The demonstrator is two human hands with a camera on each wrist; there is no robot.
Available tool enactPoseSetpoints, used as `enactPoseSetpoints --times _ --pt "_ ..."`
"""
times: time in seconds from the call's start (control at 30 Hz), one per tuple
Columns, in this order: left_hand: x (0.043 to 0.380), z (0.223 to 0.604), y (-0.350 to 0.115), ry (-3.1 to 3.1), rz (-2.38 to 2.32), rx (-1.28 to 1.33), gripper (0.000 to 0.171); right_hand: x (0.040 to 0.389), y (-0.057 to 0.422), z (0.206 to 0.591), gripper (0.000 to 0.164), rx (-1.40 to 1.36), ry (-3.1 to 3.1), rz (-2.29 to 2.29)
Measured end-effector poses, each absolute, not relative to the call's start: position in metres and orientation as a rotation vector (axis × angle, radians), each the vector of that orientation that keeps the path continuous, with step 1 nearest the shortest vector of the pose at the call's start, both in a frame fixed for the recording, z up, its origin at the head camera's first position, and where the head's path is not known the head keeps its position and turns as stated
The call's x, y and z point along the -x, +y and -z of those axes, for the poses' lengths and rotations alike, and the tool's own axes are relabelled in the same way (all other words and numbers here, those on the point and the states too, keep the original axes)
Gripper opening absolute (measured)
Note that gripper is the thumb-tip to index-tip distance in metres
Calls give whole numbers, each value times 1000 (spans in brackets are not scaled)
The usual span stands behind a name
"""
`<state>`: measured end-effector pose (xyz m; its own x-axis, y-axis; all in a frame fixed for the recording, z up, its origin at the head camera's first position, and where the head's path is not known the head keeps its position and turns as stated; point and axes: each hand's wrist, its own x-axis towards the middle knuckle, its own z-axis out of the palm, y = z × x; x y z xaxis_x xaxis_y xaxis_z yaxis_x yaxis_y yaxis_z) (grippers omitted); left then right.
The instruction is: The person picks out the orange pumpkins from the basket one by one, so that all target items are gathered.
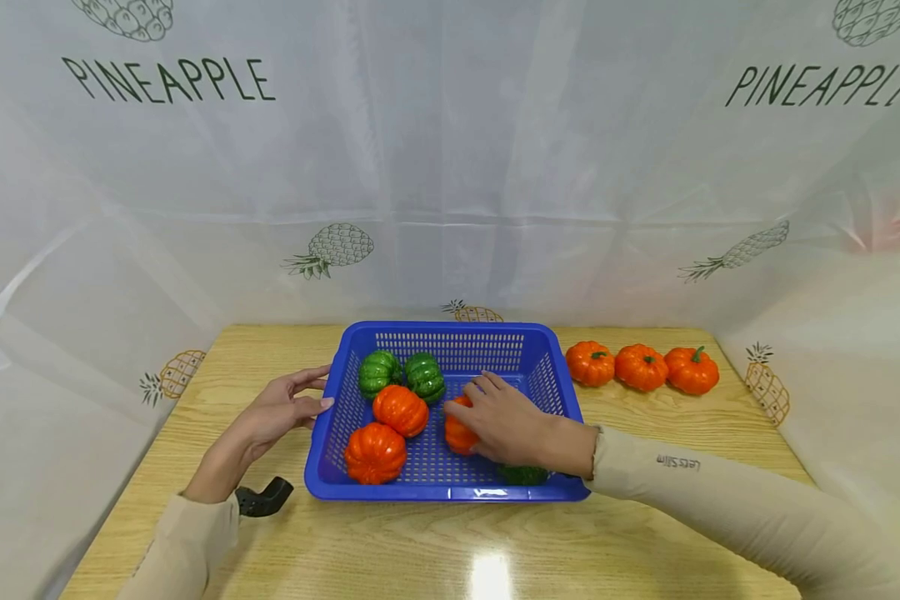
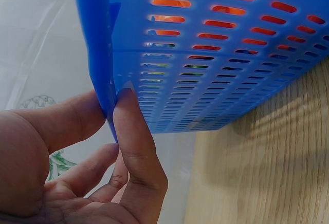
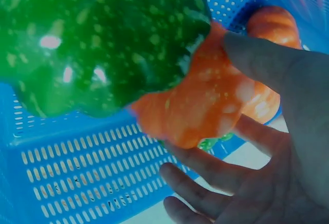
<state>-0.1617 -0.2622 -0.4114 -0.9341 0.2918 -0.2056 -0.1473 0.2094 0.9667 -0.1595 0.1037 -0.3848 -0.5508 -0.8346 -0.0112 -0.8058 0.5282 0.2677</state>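
Note:
A blue plastic basket (image 1: 450, 327) with slotted walls stands on the table. My left hand (image 1: 281, 412) pinches its left rim between thumb and fingers, as the left wrist view shows. Inside the basket, my right hand (image 1: 513, 421) grips an orange pumpkin (image 3: 200, 106) with the thumb on one side and fingers on the other. A speckled green pumpkin (image 3: 103, 39) is beside it, mostly under my right wrist in the head view. Two green pumpkins (image 1: 379, 375) and two more orange pumpkins (image 1: 376, 453) lie in the basket's left half.
Three orange pumpkins (image 1: 641, 367) sit in a row on the wooden table (image 1: 375, 542), right of the basket. A white pineapple-print sheet (image 1: 450, 167) hangs behind and at both sides. A black curved piece (image 1: 266, 497) sticks out by my left wrist.

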Motion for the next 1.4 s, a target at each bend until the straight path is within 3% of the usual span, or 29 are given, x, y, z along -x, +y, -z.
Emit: enactPoseSetpoints --times 0.47,0.87,1.4 --pt "161 410 -262 2163 -1763 -140 72 162 109 385 67 -1387 -2690 304" --pt "161 411 -263 2179 -1752 -138 72 162 102 381 72 -1288 -2746 532" --pt "160 409 -262 2168 -1760 -138 72 151 133 343 83 -1254 -2423 442"
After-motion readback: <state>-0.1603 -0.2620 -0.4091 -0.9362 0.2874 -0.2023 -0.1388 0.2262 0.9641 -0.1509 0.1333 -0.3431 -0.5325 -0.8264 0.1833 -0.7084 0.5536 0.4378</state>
